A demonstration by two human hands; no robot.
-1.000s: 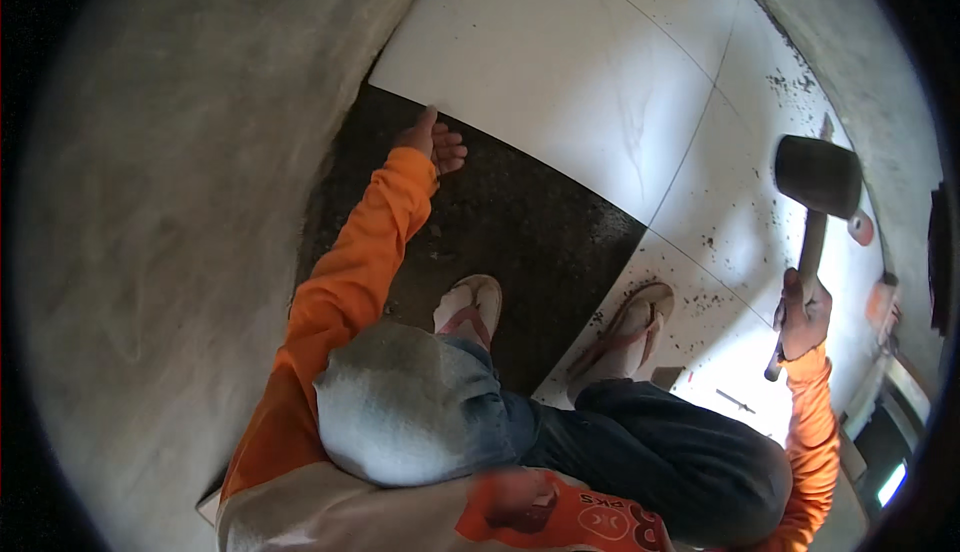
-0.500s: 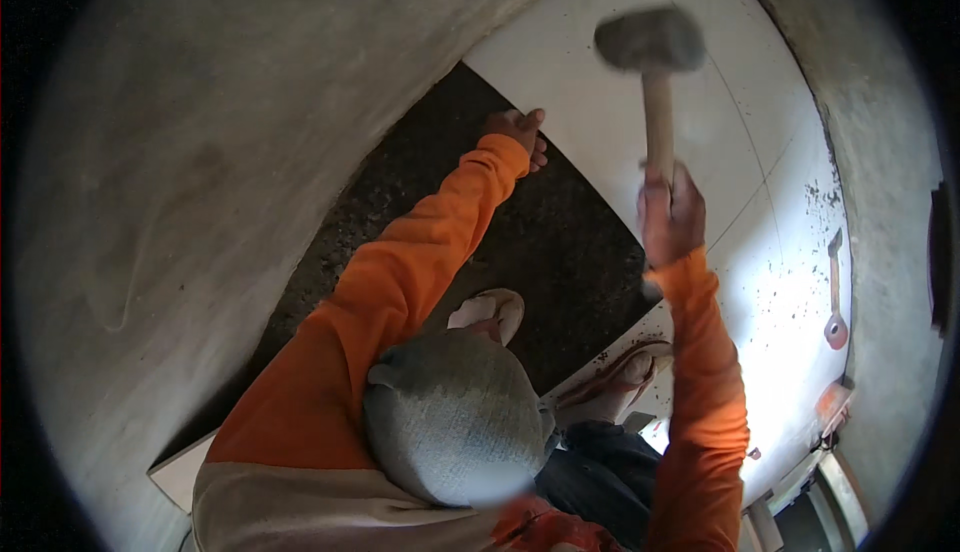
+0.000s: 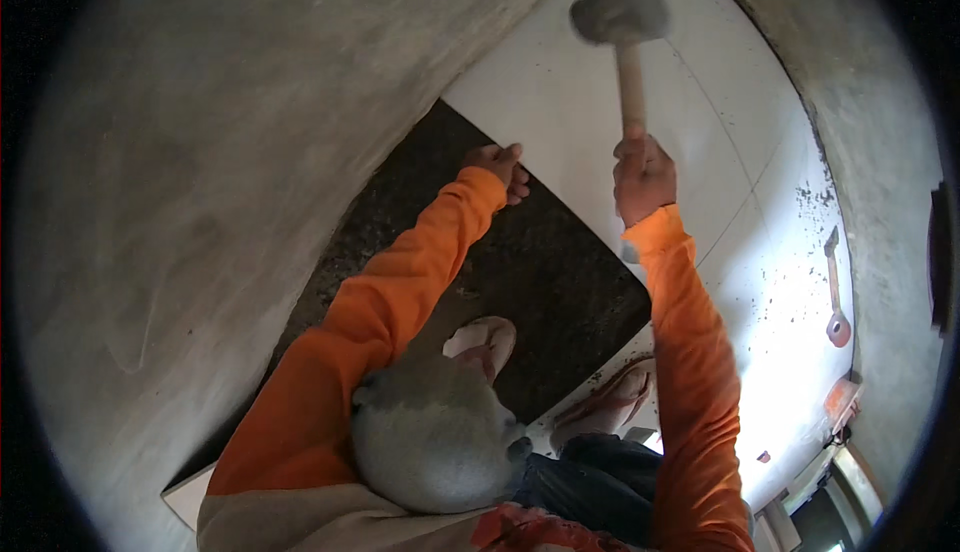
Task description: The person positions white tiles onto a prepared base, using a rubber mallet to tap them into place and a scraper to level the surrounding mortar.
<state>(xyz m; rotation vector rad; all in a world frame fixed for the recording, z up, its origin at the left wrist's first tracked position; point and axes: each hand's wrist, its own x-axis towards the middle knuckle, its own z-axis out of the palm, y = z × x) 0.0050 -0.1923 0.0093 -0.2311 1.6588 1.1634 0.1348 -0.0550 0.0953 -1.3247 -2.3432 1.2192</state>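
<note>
**Mallet over a big white tile, right hand wrapped round the handle**

So the mallet's dark head is out at the far end of the tile, kinda blurry, and honestly I can't tell if it's touching the surface. Wooden handle points back near, with the right hand's fingers clenched round it. The left hand is over to the left, right at the tile's near edge, fingers curled; can't tell if it's actually gripping that edge.

Nearer than that edge is a patch of dark rough ground. Left foot is on it, sandal and all, while the right foot is on the pale flooring at the near right. Crumbs are scattered to the right, and a wooden-handled tool lies by the right wall. Big grey wall fills the left side.
</note>
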